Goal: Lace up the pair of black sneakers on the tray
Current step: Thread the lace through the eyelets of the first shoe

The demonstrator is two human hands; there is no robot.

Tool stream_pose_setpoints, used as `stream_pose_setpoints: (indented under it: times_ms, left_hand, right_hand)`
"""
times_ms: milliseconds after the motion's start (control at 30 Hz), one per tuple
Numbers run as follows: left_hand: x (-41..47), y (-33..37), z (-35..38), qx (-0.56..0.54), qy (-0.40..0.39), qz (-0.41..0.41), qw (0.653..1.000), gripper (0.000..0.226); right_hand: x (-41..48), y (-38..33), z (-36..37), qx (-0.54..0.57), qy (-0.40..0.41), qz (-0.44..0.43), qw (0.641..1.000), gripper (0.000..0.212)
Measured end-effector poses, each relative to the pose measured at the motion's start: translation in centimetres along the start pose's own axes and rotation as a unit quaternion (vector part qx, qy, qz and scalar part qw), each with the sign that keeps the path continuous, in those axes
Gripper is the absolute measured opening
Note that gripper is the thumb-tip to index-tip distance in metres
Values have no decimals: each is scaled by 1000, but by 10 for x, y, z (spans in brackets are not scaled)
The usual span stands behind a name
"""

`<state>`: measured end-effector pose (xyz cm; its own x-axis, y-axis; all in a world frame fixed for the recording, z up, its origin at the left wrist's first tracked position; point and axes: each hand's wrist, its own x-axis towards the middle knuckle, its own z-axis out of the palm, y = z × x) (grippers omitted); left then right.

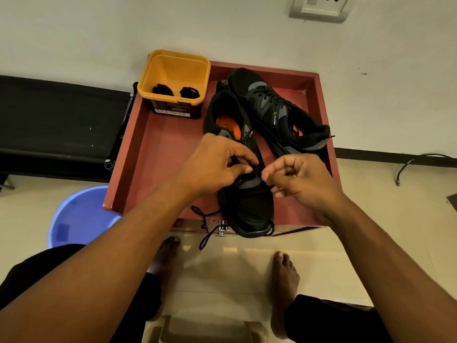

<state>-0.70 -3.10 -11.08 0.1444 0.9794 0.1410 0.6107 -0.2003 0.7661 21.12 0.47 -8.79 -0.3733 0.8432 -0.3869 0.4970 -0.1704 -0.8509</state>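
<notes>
One round blue plastic basin (pixel 79 214) sits on the floor beside the near left corner of the red-brown rectangular tray (pixel 153 149). At the tray's far left corner stands a yellow square plastic tub (pixel 173 70), with two small black lace bundles (pixel 160 89) side by side in its bottom.

A loose lace end (pixel 205 219) trails over the tray's near edge, just left of a shoe toe, and hangs down past it.

The left hand (pixel 212 167) reaches over the middle of the tray. Its fingers are curled, and thumb and forefinger pinch the black lace (pixel 257 169) at the eyelets of the near black sneaker (pixel 247 204).

This shoe lies in the tray's middle, its long axis running from far to near. The open heel, with an orange insole showing, is toward the far edge, and the toe points at the person and juts over the near edge.

The right hand (pixel 304 179) is just right of the shoe's tongue. Its fingers are curled in tight, thumb and forefinger nipping the same lace, which runs short between the two hands.

The far black sneaker (pixel 272 105), grey-panelled and already laced, lies diagonally behind. Its toe is near the middle of the far edge and its heel is by the right edge, and it touches the near shoe's heel end.
</notes>
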Motion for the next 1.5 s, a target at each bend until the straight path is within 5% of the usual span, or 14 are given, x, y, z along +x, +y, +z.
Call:
stream_pose_setpoints:
  times_ms: [133, 300, 533, 633, 800, 967, 1133, 1267, 1500]
  left_hand:
    - [-2, -6, 0, 26, 43, 45, 998, 23]
    - [0, -10, 3, 27, 75, 54, 995, 26]
    - [-1, -12, 9, 15, 93, 51, 994, 30]
    - [1, -11, 7, 29, 83, 53, 995, 30]
    - [2, -13, 2, 29, 68, 40, 996, 29]
    - [2, -14, 1, 19, 60, 28, 998, 23]
    - [1, -16, 0, 13, 53, 36, 998, 26]
    - [2, -17, -1, 23, 50, 43, 998, 27]
    - [3, -18, 0, 23, 49, 47, 997, 25]
  right_hand:
    - [2, 0, -22, -3, 66, -2, 998, 8]
    - [4, 3, -7, 8, 14, -31, 999, 11]
    - [8, 7, -23, -21, 66, -57, 996, 13]
    - [5, 6, -7, -39, 23, -93, 995, 10]
    - [16, 12, -25, -107, 93, -123, 982, 12]
    - [10, 8, -6, -104, 15, -164, 981, 14]
    - [16, 7, -35, -154, 65, -159, 973, 13]
    - [13, 10, -16, -141, 8, -183, 973, 18]
    - [14, 10, -37, -150, 83, -188, 967, 12]
